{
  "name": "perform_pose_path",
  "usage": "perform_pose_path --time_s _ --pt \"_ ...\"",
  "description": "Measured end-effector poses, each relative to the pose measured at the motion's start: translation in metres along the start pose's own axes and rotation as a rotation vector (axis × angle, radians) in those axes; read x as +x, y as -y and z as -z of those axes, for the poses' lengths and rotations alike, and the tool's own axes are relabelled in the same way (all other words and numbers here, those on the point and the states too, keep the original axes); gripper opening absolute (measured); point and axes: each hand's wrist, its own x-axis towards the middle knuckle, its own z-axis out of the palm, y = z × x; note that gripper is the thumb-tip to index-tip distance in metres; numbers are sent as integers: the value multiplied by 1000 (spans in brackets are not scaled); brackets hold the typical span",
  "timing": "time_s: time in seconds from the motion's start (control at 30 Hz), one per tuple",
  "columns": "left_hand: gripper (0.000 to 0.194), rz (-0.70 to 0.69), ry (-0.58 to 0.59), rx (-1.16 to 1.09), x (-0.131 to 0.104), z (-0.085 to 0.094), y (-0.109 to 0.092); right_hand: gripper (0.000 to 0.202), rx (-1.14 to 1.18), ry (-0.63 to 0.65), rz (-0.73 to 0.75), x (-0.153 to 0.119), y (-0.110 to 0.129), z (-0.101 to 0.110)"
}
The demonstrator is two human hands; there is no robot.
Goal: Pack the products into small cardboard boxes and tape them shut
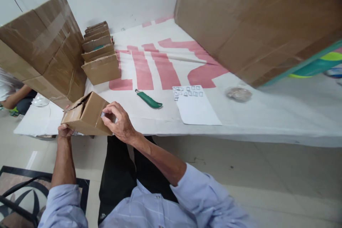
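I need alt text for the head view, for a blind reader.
A person's left hand holds a small cardboard box while the right hand pinches a small pale piece at its side. On the white table lie a green cutter and a paper sheet, with big cartons at both sides.

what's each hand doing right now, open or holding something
Left hand: closed on the box, partly hidden by it.
Right hand: pinching a small pale piece at the box, too small to identify.

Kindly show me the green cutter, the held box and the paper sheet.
Green cutter (149,100): head view, on its handle.
Held box (93,113): head view, on its side.
Paper sheet (197,111): head view, blank lower part.
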Motion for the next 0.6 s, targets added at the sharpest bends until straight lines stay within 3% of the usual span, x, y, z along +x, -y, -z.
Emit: perform_pose_path --time_s 0.27,0.6 --pt "124 -5 13 -22 0 -1 0 13 -10 3 6 0 0 0" --pt "118 -38 27 12 1 2 2 13 -20 -31 -30 -4 2 -2"
